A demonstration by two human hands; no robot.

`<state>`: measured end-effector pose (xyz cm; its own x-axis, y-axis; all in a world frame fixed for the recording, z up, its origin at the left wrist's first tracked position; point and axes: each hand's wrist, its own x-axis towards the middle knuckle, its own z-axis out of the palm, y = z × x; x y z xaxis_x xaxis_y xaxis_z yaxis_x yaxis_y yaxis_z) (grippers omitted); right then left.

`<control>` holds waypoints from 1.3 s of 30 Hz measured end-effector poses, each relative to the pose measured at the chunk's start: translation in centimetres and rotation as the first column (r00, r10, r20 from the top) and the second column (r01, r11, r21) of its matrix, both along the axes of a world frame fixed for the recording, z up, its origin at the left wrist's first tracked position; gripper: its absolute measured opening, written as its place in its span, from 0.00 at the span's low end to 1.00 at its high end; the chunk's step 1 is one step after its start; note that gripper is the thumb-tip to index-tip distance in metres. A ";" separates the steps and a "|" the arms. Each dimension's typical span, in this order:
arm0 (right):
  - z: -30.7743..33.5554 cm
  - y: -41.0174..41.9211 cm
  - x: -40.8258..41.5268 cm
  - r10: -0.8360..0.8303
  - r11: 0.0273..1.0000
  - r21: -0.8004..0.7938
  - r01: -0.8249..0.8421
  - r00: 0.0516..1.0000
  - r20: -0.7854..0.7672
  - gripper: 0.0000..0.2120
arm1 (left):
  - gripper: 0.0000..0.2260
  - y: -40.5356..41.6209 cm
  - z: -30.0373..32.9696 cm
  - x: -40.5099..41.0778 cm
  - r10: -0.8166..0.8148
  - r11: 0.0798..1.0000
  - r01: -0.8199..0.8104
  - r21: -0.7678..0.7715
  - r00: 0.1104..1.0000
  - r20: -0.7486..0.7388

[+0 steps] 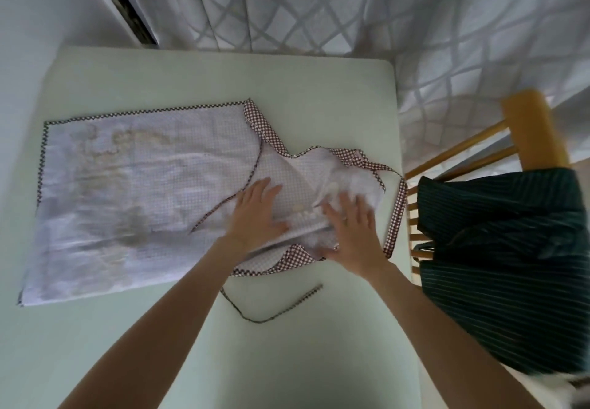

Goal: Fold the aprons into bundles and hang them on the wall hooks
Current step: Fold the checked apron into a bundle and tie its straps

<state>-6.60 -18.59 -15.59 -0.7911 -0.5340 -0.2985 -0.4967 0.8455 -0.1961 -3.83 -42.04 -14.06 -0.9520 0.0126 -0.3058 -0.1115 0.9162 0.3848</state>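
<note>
A pale checked apron with dark red gingham trim lies flat on the white table, its skirt to the left and its bib to the right. My left hand presses flat on the bib, fingers spread. My right hand lies palm down on the bib's folded right part, thumb at the near edge. One tie strap trails loose on the table in front of the apron. The neck loop hangs near the table's right edge. No wall hooks are in view.
A dark green striped cloth is draped over a wooden chair just right of the table. A patterned grey curtain hangs behind. A white wall borders the table on the left.
</note>
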 end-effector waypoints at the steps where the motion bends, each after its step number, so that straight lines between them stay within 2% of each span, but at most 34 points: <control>1: -0.4 0.8 0.4 -0.050 0.998 0.036 0.049 0.998 0.026 0.49 | 0.40 0.6 -0.3 -0.9 -0.017 0.998 0.022 -0.056 0.996 0.091; 3: -0.4 2.1 0.7 -0.125 0.991 0.056 0.124 0.992 0.010 0.53 | 0.45 1.4 -0.5 -2.7 0.011 0.995 0.009 -0.098 0.979 0.205; 5: 0.0 3.1 1.2 -0.167 0.984 0.069 0.166 0.986 0.018 0.54 | 0.47 1.9 -0.5 -4.2 0.066 0.995 -0.049 -0.084 0.974 0.217; 8: 0.9 4.3 1.8 -0.203 0.979 -0.001 0.204 0.977 -0.057 0.45 | 0.44 2.5 -0.5 -5.4 0.088 0.992 -0.066 -0.110 0.973 0.212; 10: 1.4 4.6 1.1 -0.236 0.971 -0.085 0.226 0.959 -0.156 0.35 | 0.38 2.7 -0.6 -5.5 0.125 0.990 -0.114 -0.089 0.984 0.128; 12: 1.7 4.1 -0.2 -0.248 0.962 -0.173 0.213 0.943 -0.220 0.25 | 0.28 2.3 -0.3 -4.9 0.212 0.977 -0.213 -0.020 0.975 -0.070; 14: 1.2 3.7 -2.3 -0.215 0.962 -0.211 0.172 0.956 -0.200 0.22 | 0.22 1.6 -0.2 -4.6 0.335 0.941 -0.337 0.021 0.925 -0.180; 17: 0.2 3.2 -5.1 -0.171 0.975 -0.167 0.144 0.973 -0.154 0.18 | 0.19 0.5 -0.1 -4.2 0.475 0.879 -0.476 0.016 0.876 -0.081; 22: -0.1 3.4 -9.8 -0.183 0.982 -0.088 0.167 0.957 -0.226 0.12 | 0.07 -0.9 0.9 -5.2 0.484 0.873 -0.481 0.084 0.874 -0.030; 25: 0.2 3.6 -12.1 -0.241 0.968 -0.126 0.216 0.941 -0.238 0.12 | 0.05 -0.5 2.6 -6.8 0.529 0.827 -0.518 0.217 0.848 0.007; 28: 0.5 3.9 -13.7 -0.280 0.938 -0.238 0.253 0.956 -0.088 0.14 | 0.03 1.4 4.8 -10.0 0.571 0.762 -0.523 0.383 0.821 -0.014; 30: 0.9 4.3 -13.5 -0.269 0.893 -0.366 0.263 0.963 0.036 0.13 | 0.03 3.4 5.9 -12.7 0.602 0.671 -0.489 0.557 0.798 -0.024; 32: 1.5 5.0 -12.3 -0.271 0.846 -0.476 0.239 0.963 0.002 0.10 | 0.06 5.7 6.6 -15.0 0.600 0.563 -0.443 0.698 0.800 0.023; 33: 1.8 5.5 -11.3 -0.294 0.827 -0.508 0.240 0.955 -0.029 0.08 | 0.09 6.9 6.8 -15.8 0.557 0.537 -0.421 0.731 0.828 0.068; 34: 2.1 6.1 -10.2 -0.325 0.810 -0.526 0.259 0.945 -0.034 0.06 | 0.13 8.1 6.8 -16.2 0.487 0.560 -0.401 0.725 0.867 0.104; 36: 2.4 7.1 -7.6 -0.358 0.789 -0.531 0.308 0.934 0.009 0.05 | 0.20 9.9 6.5 -15.9 0.319 0.701 -0.318 0.638 0.940 0.118; 39: 2.0 8.0 -2.7 -0.319 0.828 -0.459 0.323 0.944 0.088 0.09 | 0.20 11.3 5.2 -12.1 0.132 0.899 -0.135 0.416 0.991 0.037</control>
